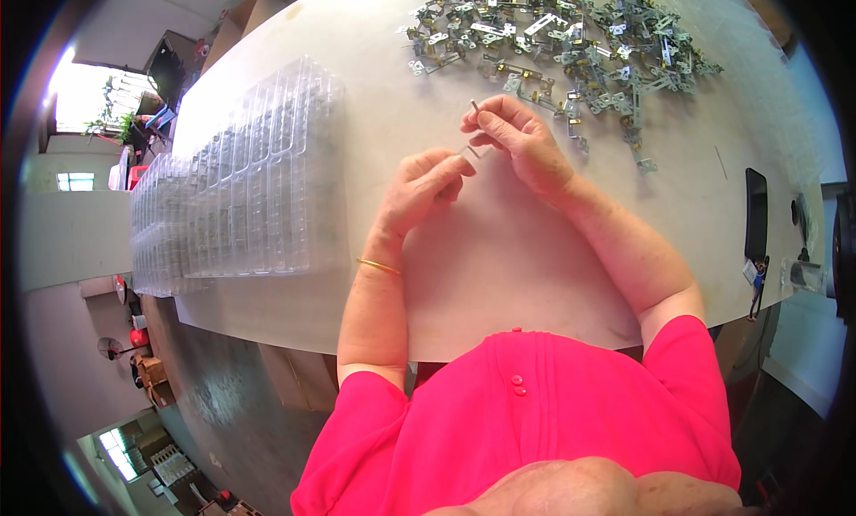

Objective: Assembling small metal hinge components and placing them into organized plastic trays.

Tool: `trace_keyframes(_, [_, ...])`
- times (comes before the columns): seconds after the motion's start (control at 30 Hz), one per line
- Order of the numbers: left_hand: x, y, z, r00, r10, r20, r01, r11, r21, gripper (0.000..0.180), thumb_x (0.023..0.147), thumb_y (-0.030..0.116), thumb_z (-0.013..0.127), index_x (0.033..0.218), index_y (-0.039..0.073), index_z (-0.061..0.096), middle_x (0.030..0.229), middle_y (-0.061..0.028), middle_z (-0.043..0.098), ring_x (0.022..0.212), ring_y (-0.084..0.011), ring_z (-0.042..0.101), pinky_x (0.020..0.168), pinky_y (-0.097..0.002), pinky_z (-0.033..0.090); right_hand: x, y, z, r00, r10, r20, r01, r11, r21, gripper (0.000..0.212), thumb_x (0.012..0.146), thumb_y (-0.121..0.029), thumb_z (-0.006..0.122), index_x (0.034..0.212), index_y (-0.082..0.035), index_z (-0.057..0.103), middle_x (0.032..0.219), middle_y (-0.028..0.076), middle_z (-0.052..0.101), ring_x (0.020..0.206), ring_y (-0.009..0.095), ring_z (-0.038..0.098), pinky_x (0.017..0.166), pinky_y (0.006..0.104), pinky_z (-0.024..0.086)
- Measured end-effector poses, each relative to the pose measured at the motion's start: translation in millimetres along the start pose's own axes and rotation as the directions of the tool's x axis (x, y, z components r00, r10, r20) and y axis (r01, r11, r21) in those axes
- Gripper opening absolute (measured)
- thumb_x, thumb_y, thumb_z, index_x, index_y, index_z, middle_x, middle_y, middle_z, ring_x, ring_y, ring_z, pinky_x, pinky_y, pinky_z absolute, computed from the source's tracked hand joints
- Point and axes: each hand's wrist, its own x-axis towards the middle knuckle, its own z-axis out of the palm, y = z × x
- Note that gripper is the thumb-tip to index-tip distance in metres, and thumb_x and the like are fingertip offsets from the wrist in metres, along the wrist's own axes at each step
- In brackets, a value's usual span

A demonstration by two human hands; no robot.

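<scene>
Counter (pixel 526 266), pale, broad, filling the middle of the head view. Left hand (pixel 424 188), gold bangle (pixel 379 266) on its wrist: thumb and fingers pinched together on a small metal part (pixel 473 151), held above the counter in front of the person's pink top (pixel 535 400). Right hand (pixel 528 149), just beside the left: thumb and forefinger closed on a slim grey piece (pixel 474 106); fingers hide the middle, so whether this and the metal part are one item cannot be told. Metal fittings (pixel 571 48), silver with brass-coloured bits: one tangled heap beyond the right hand, strays at its near edge closest to that hand. Clear plastic trays (pixel 267 177), nested in a long row: left of the left hand, apart from it, taking up the counter's left side. Thin rod (pixel 721 162): lying alone, right of the heap. Black flat object (pixel 756 213): near the right edge. Blue-handled tool (pixel 759 289): just below that object. Clear container (pixel 805 274): at the right edge. Cardboard boxes (pixel 153 371) and fan (pixel 111 348): off to the left, beyond the counter.
</scene>
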Motion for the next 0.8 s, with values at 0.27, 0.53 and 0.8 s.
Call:
trace_keyframes(0.27, [1.3,-1.6,-14.3,0.995,-0.062,-0.074,0.042,0.968,-0.248,0.029,0.1,0.023,0.053,0.094,-0.002,0.066,0.059,0.0002,0.052,0.041,-0.0039,0.034,0.039,-0.0196,0.024,-1.8,-4.2,-0.6,0.908,-0.321,0.27,0.404,0.842,-0.358,0.004,0.094,-0.004,0.063,0.097,-0.003,0.064,0.106,0.004,0.063,0.098,0.013,0.061,0.09,0.0292,0.051])
trace_keyframes(0.53, [8.1,-8.3,-31.2,0.951,0.03,0.307,0.149,0.827,-0.542,0.061,0.103,0.045,0.034,0.121,-0.007,0.059,0.087,-0.018,0.068,0.059,-0.0221,0.067,0.056,-0.0297,0.056,-0.5,3.3,1.9,0.943,-0.259,0.209,0.286,0.952,-0.113,0.006,0.095,-0.004,0.062,0.101,-0.002,0.063,0.102,0.004,0.064,0.089,0.011,0.062,0.083,0.025,0.052])
trace_keyframes(0.8, [8.5,-7.2,-7.8,0.933,0.334,-0.132,-0.359,0.866,-0.349,0.048,0.098,0.006,0.049,0.145,0.0,0.041,0.147,-0.0181,0.044,0.135,-0.028,0.045,0.107,-0.046,0.044,3.3,2.7,-6.6,0.999,0.05,-0.021,-0.044,0.974,0.221,0.014,0.099,-0.016,0.059,0.104,-0.004,0.063,0.099,0.004,0.066,0.093,0.013,0.064,0.086,0.0283,0.054])
